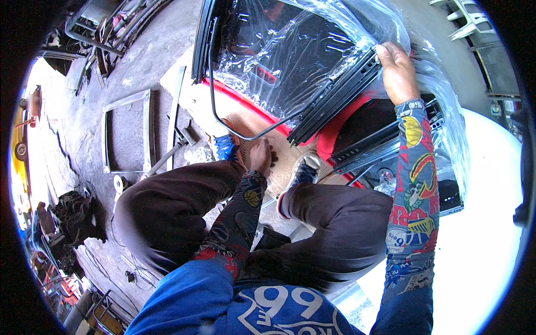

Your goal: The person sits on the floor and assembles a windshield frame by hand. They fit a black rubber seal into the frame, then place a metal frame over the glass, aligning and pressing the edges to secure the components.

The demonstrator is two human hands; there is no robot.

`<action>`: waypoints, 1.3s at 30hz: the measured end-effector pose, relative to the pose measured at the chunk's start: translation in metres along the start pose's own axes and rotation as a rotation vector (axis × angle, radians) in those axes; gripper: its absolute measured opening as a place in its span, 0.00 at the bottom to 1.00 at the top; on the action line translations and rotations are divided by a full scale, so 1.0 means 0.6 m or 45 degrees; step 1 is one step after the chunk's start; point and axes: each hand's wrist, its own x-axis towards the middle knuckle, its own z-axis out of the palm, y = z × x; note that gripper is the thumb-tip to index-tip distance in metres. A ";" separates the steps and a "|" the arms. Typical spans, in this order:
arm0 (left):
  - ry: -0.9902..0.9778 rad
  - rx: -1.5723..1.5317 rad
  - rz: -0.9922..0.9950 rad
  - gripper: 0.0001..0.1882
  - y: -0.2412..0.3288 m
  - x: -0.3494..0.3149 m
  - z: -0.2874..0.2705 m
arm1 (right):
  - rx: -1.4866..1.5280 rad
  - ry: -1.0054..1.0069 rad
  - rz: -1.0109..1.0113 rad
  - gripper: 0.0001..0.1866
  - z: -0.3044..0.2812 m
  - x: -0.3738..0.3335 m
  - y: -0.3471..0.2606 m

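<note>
In front of me lies a red and black vehicle seat (285, 50), partly wrapped in clear plastic film (329, 17). Black metal slide rails (335, 95) and a bent black rod (211, 84) show on its near side. At the far end of one rail, my right hand (397, 70) is closed, thumb on top and fingers out of sight behind. My left hand (261, 157) is low between my shoes, below the bent rod, its fingers curled; whatever they hold is hidden. A second set of rails (385, 139) sits nearer, beside more red and black padding and film.
A rectangular metal frame (149, 131) and a hammer-like tool (181, 139) lie on the concrete floor at left. Scrap metal tubes (100, 42) are piled at far left. Dark rubble (75, 223) and cables lie nearer. A white plastic piece (466, 19) stands far right.
</note>
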 end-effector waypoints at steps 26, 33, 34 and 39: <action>-0.181 1.588 0.428 0.25 0.003 0.115 -0.081 | 0.024 0.009 -0.079 0.19 -0.006 -0.013 -0.024; -0.178 1.465 0.499 0.22 0.001 0.102 -0.084 | -0.013 -0.047 -0.097 0.20 -0.005 -0.005 -0.015; -0.169 1.432 0.563 0.20 0.006 0.092 -0.085 | -0.001 -0.061 -0.069 0.20 -0.007 -0.005 -0.015; 0.558 1.031 0.929 0.16 0.011 0.014 -0.038 | -0.007 -0.105 -0.087 0.20 -0.010 -0.003 -0.014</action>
